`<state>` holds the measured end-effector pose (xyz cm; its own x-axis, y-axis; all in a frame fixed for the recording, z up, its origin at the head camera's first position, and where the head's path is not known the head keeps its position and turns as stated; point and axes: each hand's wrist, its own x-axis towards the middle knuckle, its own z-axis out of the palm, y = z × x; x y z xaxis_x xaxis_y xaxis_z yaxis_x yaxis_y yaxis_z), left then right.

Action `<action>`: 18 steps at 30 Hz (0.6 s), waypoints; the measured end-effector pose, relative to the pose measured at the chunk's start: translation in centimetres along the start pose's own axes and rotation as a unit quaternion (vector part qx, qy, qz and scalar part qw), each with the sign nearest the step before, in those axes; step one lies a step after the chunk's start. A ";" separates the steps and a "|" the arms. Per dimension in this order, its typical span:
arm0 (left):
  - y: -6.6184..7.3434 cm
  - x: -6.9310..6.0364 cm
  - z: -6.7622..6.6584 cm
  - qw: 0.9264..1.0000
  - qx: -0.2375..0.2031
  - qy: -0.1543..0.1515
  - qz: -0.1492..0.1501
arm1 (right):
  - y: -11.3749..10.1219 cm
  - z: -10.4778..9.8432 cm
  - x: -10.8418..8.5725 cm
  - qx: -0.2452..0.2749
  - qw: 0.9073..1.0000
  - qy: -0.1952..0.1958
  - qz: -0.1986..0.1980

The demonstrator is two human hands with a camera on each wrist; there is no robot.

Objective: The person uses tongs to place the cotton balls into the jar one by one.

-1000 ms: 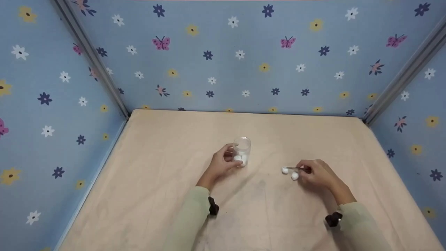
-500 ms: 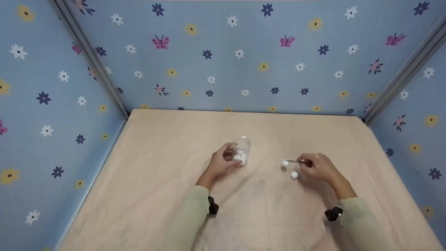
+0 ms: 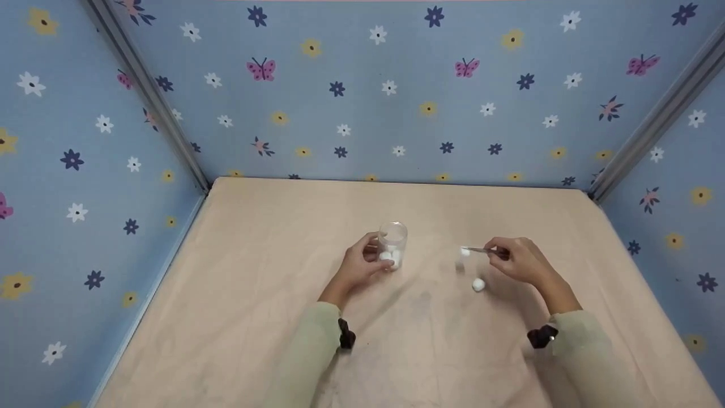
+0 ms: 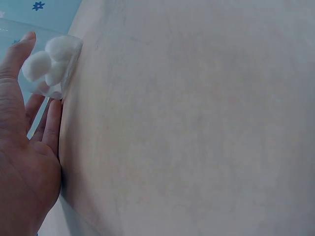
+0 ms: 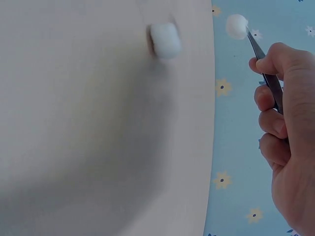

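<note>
1. Two hands work: the left hand (image 3: 361, 262) grips the cup (image 3: 393, 242), unmoved; white balls (image 4: 59, 48) lie at its bottom.
2. Further right, the lifted ball (image 3: 465, 253) has risen off the table (image 3: 283, 255), so just one loose ball (image 3: 478, 285) lies there, nearer.
3. The cup's side separates lifted ball from contents.
4. At right, the right hand (image 3: 522, 262) pinches tweezers (image 3: 481, 250).
5. Flowered walls (image 3: 362, 62) stand left, far and right.

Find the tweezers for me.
In the head view, right of centre: the right hand holds the tweezers, which pinch a cotton ball above the table.
</note>
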<state>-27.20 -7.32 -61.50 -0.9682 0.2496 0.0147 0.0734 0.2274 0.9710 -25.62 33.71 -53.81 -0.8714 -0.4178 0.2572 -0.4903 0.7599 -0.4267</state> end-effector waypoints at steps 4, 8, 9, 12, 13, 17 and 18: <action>0.1 0.0 0.0 1.000 0.003 0.002 -0.001 | -0.1 -0.5 0.3 0.005 1.000 0.008 -0.001; 0.1 -0.1 0.0 1.000 0.006 0.004 -0.003 | -0.2 -0.7 0.7 0.008 1.000 0.014 -0.004; 0.1 -0.1 0.0 1.000 0.007 0.004 -0.001 | -0.3 -0.7 0.7 0.008 1.000 0.015 -0.004; 0.0 -0.1 0.0 1.000 0.008 0.002 0.006 | -0.3 -0.6 0.9 0.011 1.000 0.018 -0.005; 0.0 -0.1 0.0 1.000 0.008 0.002 0.007 | -0.4 -0.5 1.0 0.010 1.000 0.018 -0.004; 0.0 -0.1 -0.1 1.000 0.011 0.001 0.011 | -0.5 -0.2 1.2 0.013 1.000 0.018 0.004; 0.0 -0.1 -0.1 1.000 0.012 0.002 0.011 | -0.6 -0.1 1.3 0.013 1.000 0.018 0.005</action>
<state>-27.13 -7.43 -61.43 -0.9673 0.2511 0.0366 0.1001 0.2451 0.9643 -26.47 32.81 -53.11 -0.8756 -0.3911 0.2835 -0.4817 0.7506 -0.4523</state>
